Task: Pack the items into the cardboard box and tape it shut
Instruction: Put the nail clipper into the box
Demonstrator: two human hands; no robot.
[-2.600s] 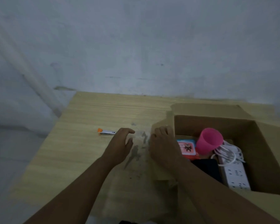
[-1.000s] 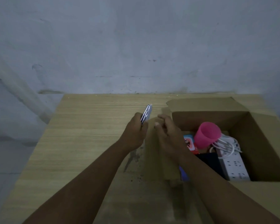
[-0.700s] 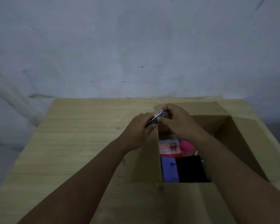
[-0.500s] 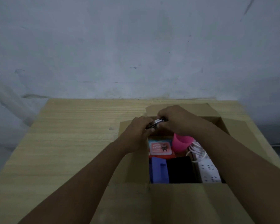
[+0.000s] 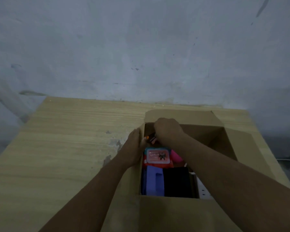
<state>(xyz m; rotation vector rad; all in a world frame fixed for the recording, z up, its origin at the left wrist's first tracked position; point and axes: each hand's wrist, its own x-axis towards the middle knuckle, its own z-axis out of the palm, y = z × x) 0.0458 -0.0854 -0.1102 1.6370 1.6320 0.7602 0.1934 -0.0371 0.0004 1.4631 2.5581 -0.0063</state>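
- Head view, tool: the small metal tool (image 5: 150,139) with the orange tip lay on the surface (image 5: 74,148) a few seconds ago. It then went up in the left grip and was passed across above the box (image 5: 228,148). It now sits inside the box, low in the far left corner, just behind the red card pack (image 5: 157,157).
- Right grip (image 5: 167,131): clenched round the tool, knuckles up. It has dipped below the box rim, and the tool is not yet let go.
- Left grip (image 5: 134,144): it has given the tool up and grasps nothing. It lies released, fingers fairly straight, against the upright left flap (image 5: 132,183), and seems to steady it.
- Contents: the card pack, pink cup (image 5: 176,157), blue item (image 5: 153,180) and black item (image 5: 176,181) lie much as they did a moment ago. The white power strip (image 5: 202,188) is now mostly hidden by the right arm.
- Meaning for the task: the tool counts as nearly packed. Only the release and the withdrawal of the right grip appear to be left for it.
- Box state: the flaps stand open, so folding them down and taping are not yet begun. The left grip is already placed to start on the left flap.
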